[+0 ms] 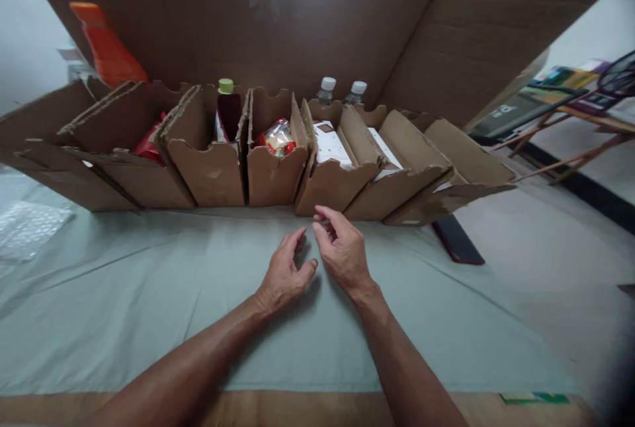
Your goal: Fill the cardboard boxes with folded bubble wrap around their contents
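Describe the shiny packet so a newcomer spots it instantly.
Across the pale green cloth stands a row of open brown cardboard bins. Near its middle, one holds the crinkled clear plastic packet with red and yellow markings. Its glossy wrap sets it apart from the dark, lime-capped bottle at left and white box at right.

Dimly lit, the left hand [284, 273] casts soft shadow; edges blur.

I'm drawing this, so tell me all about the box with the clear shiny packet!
The box is brown, looks like cardboard, and stands upright on green cloth, its top open, edges rough. It's fourth from the left, close between other boxes. The packet lies inside. Neither left hand nor right hand touches it.
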Available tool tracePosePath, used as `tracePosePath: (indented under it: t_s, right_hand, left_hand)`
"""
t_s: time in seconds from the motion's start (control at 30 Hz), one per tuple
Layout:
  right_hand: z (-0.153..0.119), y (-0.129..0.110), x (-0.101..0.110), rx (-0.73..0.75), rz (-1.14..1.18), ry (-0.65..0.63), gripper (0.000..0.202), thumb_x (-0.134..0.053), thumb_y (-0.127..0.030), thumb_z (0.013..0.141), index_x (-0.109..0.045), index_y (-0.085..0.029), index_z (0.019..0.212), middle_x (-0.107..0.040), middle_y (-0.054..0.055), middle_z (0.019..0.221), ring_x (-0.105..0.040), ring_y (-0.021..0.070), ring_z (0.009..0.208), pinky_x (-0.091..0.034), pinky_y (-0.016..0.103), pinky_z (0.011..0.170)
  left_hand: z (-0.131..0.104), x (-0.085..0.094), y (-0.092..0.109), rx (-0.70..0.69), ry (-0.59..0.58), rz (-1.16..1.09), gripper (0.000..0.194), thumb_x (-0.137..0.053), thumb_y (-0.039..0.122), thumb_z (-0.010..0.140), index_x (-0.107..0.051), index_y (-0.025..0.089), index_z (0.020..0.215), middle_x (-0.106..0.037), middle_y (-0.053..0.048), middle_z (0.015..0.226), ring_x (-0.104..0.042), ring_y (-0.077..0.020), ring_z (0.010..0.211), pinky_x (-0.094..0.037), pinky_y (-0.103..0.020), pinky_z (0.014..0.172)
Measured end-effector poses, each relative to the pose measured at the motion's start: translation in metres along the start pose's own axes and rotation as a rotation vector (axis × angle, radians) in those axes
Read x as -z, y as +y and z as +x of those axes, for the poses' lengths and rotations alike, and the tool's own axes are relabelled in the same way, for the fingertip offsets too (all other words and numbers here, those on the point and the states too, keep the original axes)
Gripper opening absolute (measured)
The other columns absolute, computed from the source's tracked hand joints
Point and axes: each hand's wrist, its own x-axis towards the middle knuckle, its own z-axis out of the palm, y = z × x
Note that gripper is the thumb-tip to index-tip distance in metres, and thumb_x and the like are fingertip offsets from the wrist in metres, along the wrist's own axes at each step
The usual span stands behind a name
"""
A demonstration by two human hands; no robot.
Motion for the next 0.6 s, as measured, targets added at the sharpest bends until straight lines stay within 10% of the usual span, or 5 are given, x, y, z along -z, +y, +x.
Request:
tracePosePath:
  t_s: [0.17,0.33,0.6]
  right_hand:
    - [0.056,-0.072,-0.011,0.110,-0.022,-0.072,0.066,-0.052,-0.027,0.094,-0.040,-0.023,0.158,-0.074,0.001,0.091,-0.066,0.0173,0.073,-0.056,0.034,0.080]
    - [0.106,-0.098,-0.029,0.020,-0.398,-0.192,0.033,-0.057,-0.023,0.093,-0.069,-0.020,0.123,-0.074,0.009,0.084,-0.070,0.0267,0.079,-0.049,0.035,0.074]
    - [0.009,-0.107,0.008,0.182,-0.255,-0.185,0.019,-0.051,-0.026,0.097,-0.068,-0.023,0.091,-0.075,0.004,0.080,-0.069,0.0201,0.072,-0.045,0.029,0.066]
  left_hand:
    - [0.007,-0.002,0.003,0.064,-0.001,0.003,0.042,-0.064,0.022,0.081,-0.061,0.018,0.123,-0.068,-0.011,0.122,-0.065,-0.0296,0.111,-0.057,-0.049,0.099]
    - [0.001,0.005,0.016,0.095,0.048,0.021,0.055,-0.061,0.015,0.077,-0.056,0.016,0.132,-0.065,-0.015,0.129,-0.063,-0.0321,0.121,-0.054,-0.050,0.103]
    - [-0.118,0.049,0.038,-0.039,0.354,0.115,0.045,-0.056,0.023,0.094,-0.057,0.030,0.138,-0.052,-0.011,0.153,-0.054,-0.0320,0.137,-0.050,-0.055,0.110]
